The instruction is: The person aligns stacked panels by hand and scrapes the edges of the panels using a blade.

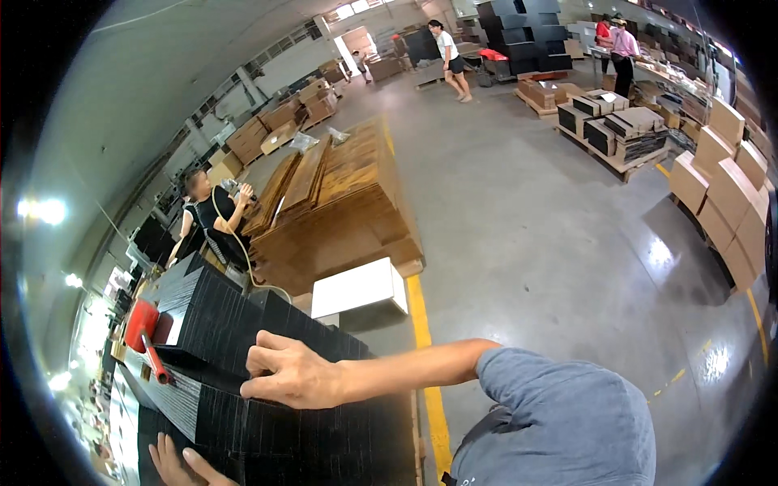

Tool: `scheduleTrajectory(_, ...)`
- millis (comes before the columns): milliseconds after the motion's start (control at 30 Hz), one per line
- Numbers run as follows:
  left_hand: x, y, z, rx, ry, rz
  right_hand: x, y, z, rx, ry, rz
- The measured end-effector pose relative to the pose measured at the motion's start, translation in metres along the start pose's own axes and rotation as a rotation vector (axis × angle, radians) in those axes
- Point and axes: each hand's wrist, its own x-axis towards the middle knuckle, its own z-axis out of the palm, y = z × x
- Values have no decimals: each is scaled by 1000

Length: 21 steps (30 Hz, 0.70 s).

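Observation:
A large stack of black boards [324,437], with thin layered edges, stands right in front of me. My right hand [296,374] reaches across it with curled fingers, thumb and forefinger pinched at a dark edge; what they hold blends into the black boards. At the lower left, my left hand [185,466] lies on a black surface with its fingers apart, partly cut off by the frame's lower edge. A red tool with a broad head and a red handle [151,350] rests on the boards, left of my right hand.
Beyond the stack are a white box [361,289] and a big pile of brown boards [340,227], where a person [219,215] works beside a hose. A yellow floor line [421,332] runs along my right. Pallets of cartons [620,130] and brown boxes [725,194] stand farther right.

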Motion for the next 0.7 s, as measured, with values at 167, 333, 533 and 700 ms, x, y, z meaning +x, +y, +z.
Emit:
scheduleTrajectory(167, 19, -3, -3, -45, -136, -10, 0, 3, 5, 178, 28, 142)
scheduleTrajectory(333, 52, -9, 3, -149, -431, -101, 30, -9, -30, 747, -121, 915)
scheduleTrajectory(533, 28, -16, -1, -313, -380, -118, 28, -39, -3, 1079, 180, 1004)
scheduleTrajectory(700, 14, -27, -14, -271, -320, -49, 42, -63, 31, 1007, 187, 1045)
